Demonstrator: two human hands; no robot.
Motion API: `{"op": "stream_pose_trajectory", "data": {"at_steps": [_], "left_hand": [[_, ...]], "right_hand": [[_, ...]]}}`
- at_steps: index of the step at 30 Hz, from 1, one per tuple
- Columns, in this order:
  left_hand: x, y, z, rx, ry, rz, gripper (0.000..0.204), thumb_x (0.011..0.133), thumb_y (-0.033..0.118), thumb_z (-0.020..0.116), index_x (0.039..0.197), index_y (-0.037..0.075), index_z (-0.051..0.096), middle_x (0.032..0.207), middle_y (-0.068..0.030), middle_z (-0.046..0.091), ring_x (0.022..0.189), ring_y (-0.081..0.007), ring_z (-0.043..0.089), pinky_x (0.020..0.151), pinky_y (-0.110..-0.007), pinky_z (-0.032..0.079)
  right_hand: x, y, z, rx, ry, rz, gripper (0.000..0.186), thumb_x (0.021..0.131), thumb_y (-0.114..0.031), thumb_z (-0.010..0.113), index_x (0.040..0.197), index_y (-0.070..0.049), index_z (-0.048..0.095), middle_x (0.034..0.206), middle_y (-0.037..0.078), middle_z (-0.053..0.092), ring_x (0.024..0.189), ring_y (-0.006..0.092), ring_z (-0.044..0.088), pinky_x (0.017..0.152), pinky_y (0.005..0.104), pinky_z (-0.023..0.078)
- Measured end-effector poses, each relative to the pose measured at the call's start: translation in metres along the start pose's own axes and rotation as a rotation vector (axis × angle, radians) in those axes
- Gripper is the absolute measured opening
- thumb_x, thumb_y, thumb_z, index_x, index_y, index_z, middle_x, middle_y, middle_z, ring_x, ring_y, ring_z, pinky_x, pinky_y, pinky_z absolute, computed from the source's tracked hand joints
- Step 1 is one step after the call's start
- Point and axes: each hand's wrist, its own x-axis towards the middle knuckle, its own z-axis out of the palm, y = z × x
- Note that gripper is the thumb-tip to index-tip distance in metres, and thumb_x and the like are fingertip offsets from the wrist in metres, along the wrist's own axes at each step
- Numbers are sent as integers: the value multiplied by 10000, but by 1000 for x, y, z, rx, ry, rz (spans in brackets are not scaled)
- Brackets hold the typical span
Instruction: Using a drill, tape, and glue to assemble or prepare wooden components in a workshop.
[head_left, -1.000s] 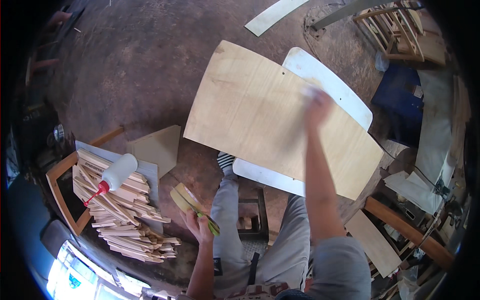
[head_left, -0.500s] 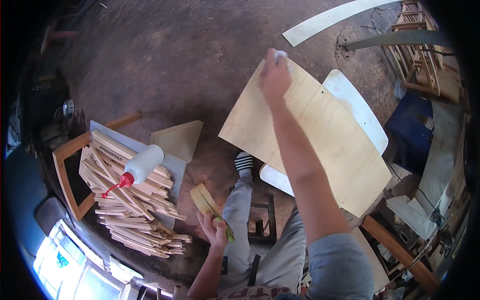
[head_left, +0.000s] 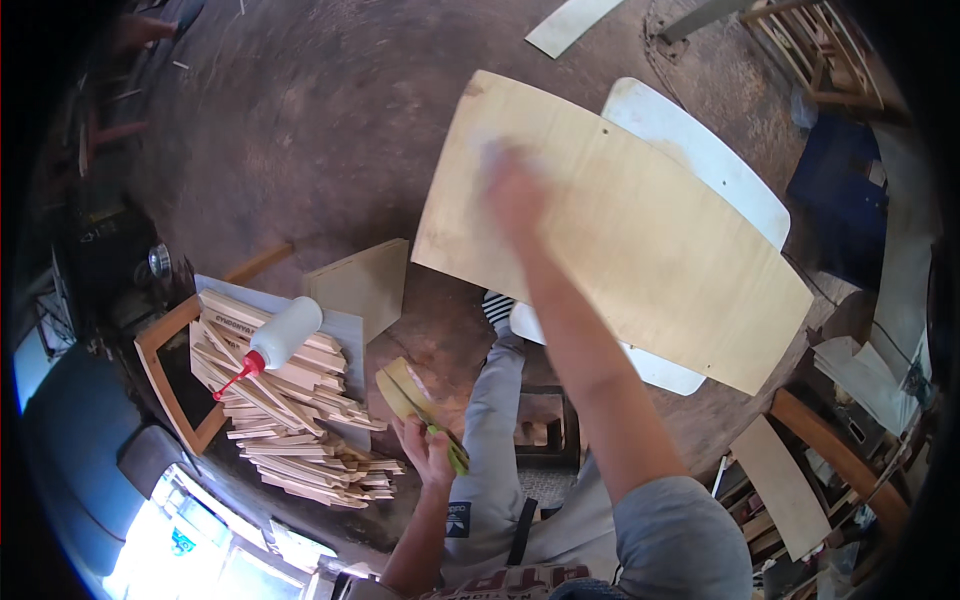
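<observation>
Resting tilted across white panel (head_left: 700, 160), plywood sheet (head_left: 620, 230) fills right-centre of scene. Judged thin, light, fairly stiff but springy; smooth face likely slippery, best held at edges or corners. Right hand (head_left: 515, 195) lies on sheet's far-left part, blurred; fingers apparently flat, cannot tell for sure. Left hand (head_left: 425, 450), near, fingers clamped on green-and-tan pad (head_left: 415, 400). Left: stack of wood strips (head_left: 290, 420) with glue bottle (head_left: 280, 340) on top; small board (head_left: 365, 285) beside. Dirt floor (head_left: 300, 130) beyond.

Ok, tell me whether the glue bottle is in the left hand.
No. The glue bottle lies on the stack of wood strips, while the left hand holds a brush.
</observation>
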Motion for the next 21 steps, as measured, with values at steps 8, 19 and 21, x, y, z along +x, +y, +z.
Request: {"op": "stream_pose_trajectory", "data": {"at_steps": [8, 19, 21], "left_hand": [[-39, -1, 11, -35, 27, -9, 494, 889, 368, 496, 1210, -7, 498, 1148, -147, 434, 978, -237, 484, 866, -379, 439], [-29, 14, 26, -121, -175, -25, 471, 832, 243, 568, 1225, -8, 502, 1223, -172, 423, 1030, -276, 475, 896, -384, 425], [-32, 5, 10, -51, -208, -22, 476, 845, 242, 567, 1248, -2, 499, 1225, -176, 426, 1036, -280, 484, 901, -386, 430]], "right_hand": [[-91, 14, -12, 260, -51, -441, 214, 949, -266, 584, 1088, -137, 683, 1047, 86, 660, 912, 256, 664, 726, 426, 558], [-116, 453, -279, -246, 810, 746, 357, 901, -180, 535, 1224, -113, 671, 1083, 124, 703, 831, 303, 709, 736, 447, 563], [-58, 335, -188, -175, 840, 520, 332, 925, -198, 528, 1224, -123, 653, 1036, 103, 701, 917, 309, 693, 791, 453, 536]]}}
